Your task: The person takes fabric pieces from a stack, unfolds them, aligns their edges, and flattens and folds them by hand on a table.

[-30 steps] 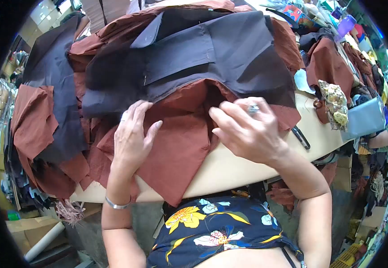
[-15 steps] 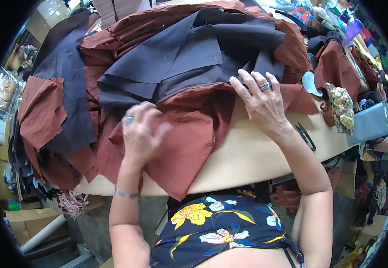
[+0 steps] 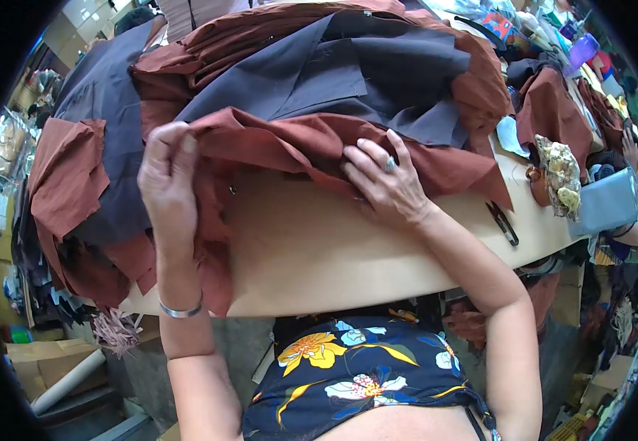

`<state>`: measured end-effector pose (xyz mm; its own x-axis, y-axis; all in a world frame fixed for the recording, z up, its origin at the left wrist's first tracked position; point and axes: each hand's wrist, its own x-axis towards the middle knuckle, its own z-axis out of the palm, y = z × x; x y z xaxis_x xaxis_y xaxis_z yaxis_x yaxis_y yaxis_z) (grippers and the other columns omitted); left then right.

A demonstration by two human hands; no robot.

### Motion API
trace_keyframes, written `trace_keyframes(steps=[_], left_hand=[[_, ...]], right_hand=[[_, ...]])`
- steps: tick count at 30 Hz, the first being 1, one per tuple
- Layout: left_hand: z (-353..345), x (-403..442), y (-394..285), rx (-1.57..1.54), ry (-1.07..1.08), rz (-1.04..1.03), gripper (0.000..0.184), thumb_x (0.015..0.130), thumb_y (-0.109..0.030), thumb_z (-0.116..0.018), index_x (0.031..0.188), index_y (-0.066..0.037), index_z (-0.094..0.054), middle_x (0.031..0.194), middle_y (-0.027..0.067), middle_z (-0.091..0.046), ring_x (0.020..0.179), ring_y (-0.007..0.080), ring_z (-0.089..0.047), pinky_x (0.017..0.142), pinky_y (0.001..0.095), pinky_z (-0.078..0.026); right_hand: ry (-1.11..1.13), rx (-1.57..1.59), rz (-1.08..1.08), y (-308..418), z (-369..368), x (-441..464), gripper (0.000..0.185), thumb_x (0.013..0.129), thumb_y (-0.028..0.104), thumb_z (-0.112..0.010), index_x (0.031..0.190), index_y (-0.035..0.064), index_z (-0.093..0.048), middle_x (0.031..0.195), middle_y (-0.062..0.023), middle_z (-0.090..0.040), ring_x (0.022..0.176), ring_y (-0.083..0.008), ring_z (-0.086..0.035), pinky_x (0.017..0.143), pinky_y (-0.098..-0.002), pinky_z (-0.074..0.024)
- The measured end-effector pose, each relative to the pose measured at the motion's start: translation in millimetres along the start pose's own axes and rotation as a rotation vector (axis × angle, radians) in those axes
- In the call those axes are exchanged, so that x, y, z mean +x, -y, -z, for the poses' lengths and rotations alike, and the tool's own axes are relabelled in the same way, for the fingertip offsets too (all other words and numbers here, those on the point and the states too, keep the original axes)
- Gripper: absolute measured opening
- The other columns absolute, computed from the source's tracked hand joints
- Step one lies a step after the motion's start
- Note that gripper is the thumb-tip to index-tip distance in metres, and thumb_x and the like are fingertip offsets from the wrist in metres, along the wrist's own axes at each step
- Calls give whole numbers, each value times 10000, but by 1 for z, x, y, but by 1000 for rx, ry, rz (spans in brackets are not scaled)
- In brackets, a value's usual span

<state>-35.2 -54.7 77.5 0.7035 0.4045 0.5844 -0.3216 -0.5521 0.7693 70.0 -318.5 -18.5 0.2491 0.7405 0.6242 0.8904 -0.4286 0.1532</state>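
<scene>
In the head view, my left hand [image 3: 170, 173] is closed in a pinch on the left end of a rust-brown cloth [image 3: 282, 140], holding that edge raised above the table. Further right along the same cloth, my right hand [image 3: 386, 180] has its fingers curled over the lower edge, the thumb mostly hidden. Behind both hands a dark grey cloth [image 3: 319, 77] with frayed cut edges lies over the heap of rust-brown fabric. The underside of the lifted cloth is largely out of sight.
Small black thread snips [image 3: 503, 223] lie on the pale tabletop [image 3: 312, 250], right of my right hand. Beyond them are a decorated yellowish bundle [image 3: 560, 176] and a blue-grey box [image 3: 607, 202]. More dark and rust cloth [image 3: 69, 176] hangs at the left edge.
My left hand has moved left and up, now pinching the rust-brown cloth. Its hanging front part is lifted back, baring more tabletop. My right hand has shifted left and down, fingers curling.
</scene>
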Motion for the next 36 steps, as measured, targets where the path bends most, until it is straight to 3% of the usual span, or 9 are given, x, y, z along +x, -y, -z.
trace_keyframes(steps=[5,9,12,13,17,20,23,29,36], left_hand=[[24,29,-5,1,-62,-59,117,929,-109,-516,980,-36,-592,905,-27,-531,852,53,-474,762,184,-373],[34,67,-19,172,364,-109,242,893,-195,-560,1038,-1,-576,904,25,-572,849,71,-505,786,213,-396],[13,89,13,765,109,-17,262,872,-222,-580,1046,-27,-574,921,80,-587,819,122,-536,761,234,-416],[12,85,10,1078,-60,-657,194,866,-167,-584,1031,-64,-587,902,96,-594,755,164,-551,692,262,-439],[8,-1,-26,123,412,-255,192,758,-33,-641,943,-29,-587,828,70,-583,674,142,-532,597,266,-431],[5,-55,-40,501,859,-78,263,708,-76,-682,944,-15,-582,937,128,-586,891,327,-585,797,373,-474],[0,-79,22,885,532,-141,447,740,-79,-645,1155,-40,-484,1191,166,-465,1084,354,-478,910,406,-401],[5,-57,61,1061,232,-138,536,700,-34,-628,1208,-99,-469,1241,137,-423,1154,327,-434,976,432,-348],[37,-13,50,1135,231,-159,301,692,6,-595,981,-54,-536,821,89,-599,796,240,-618,798,384,-468]], right_hand=[[207,515,-315,-29,33,24,117,785,92,-586,884,56,-636,932,-73,-615,925,-225,-571,940,-437,-337],[558,1185,-529,-70,100,67,178,863,160,-583,865,-18,-595,716,-59,-568,736,-73,-460,706,-276,-420],[-174,-249,-204,-95,68,90,60,797,105,-599,800,46,-586,704,-85,-561,663,-216,-531,662,-307,-427],[-288,-225,-207,-91,72,89,90,821,113,-576,885,53,-594,825,-99,-596,746,-259,-563,721,-314,-436],[-394,411,-190,-36,84,55,119,708,91,-641,796,51,-572,730,-91,-568,721,-275,-576,711,-368,-443],[125,274,9,26,76,17,244,713,147,-615,942,63,-616,941,-95,-589,916,-241,-571,874,-439,-400],[175,-25,-76,18,27,-3,497,721,165,-568,1210,84,-536,1252,-155,-486,1132,-315,-469,1006,-537,-291],[304,-80,-250,-53,-11,2,298,740,69,-531,1037,49,-541,915,-86,-587,850,-257,-591,727,-377,-449],[-153,134,-229,-52,90,54,468,658,-92,-502,1098,61,-545,953,-127,-603,813,-326,-596,726,-419,-484]])
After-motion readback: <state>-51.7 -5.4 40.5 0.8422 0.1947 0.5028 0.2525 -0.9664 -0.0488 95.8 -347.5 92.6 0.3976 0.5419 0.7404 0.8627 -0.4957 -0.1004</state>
